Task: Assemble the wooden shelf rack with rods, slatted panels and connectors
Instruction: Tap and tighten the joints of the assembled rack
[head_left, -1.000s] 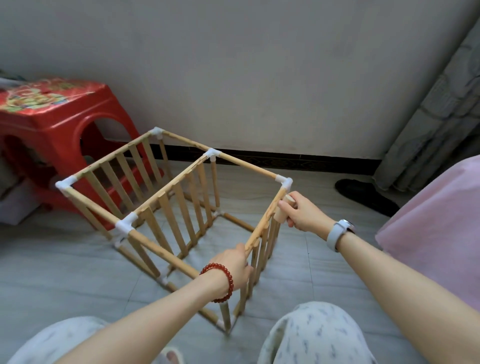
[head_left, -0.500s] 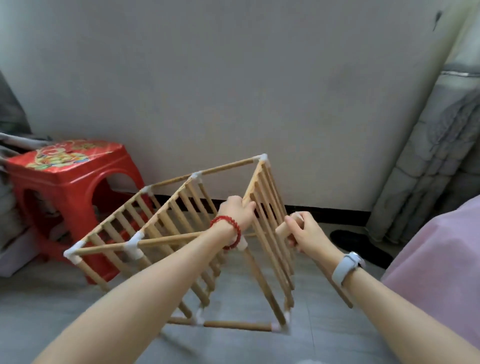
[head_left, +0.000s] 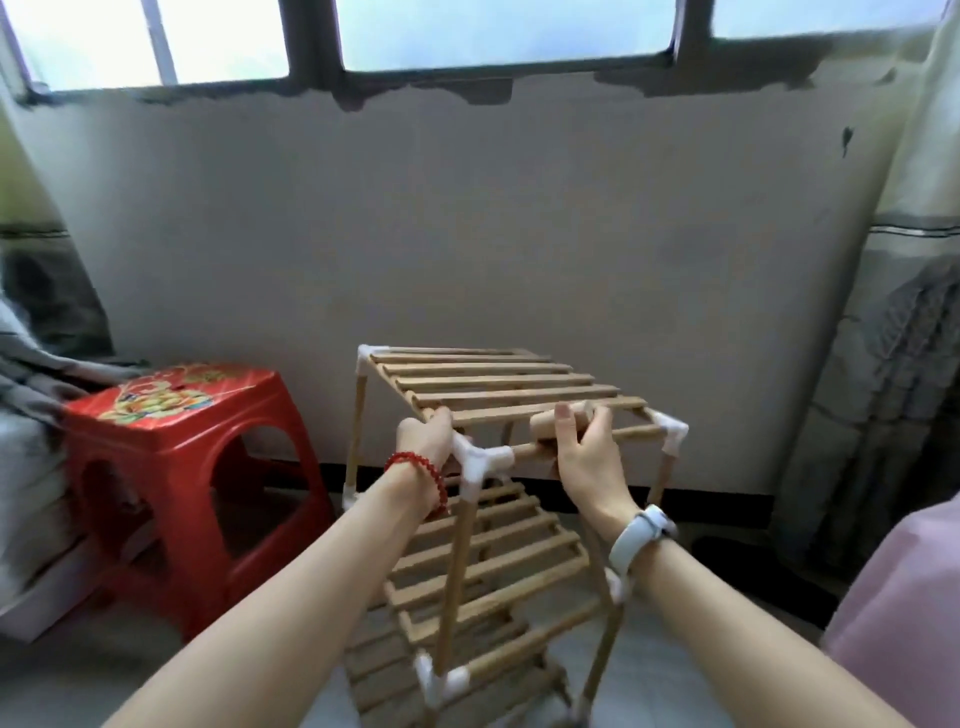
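Between hands (head_left: 423, 439) (head_left: 582, 457): upright rack (head_left: 498, 384), top gripped.

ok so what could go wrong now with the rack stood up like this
The right hand grips both a short wooden peg and the rack's front rod, so the peg could slip free. The left hand holds the top panel beside a white corner connector; pulling there might loosen that joint.

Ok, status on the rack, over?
Left hand grips top slatted panel. Right hand holds short wooden piece on front rod. Rack upright, beside red stool.
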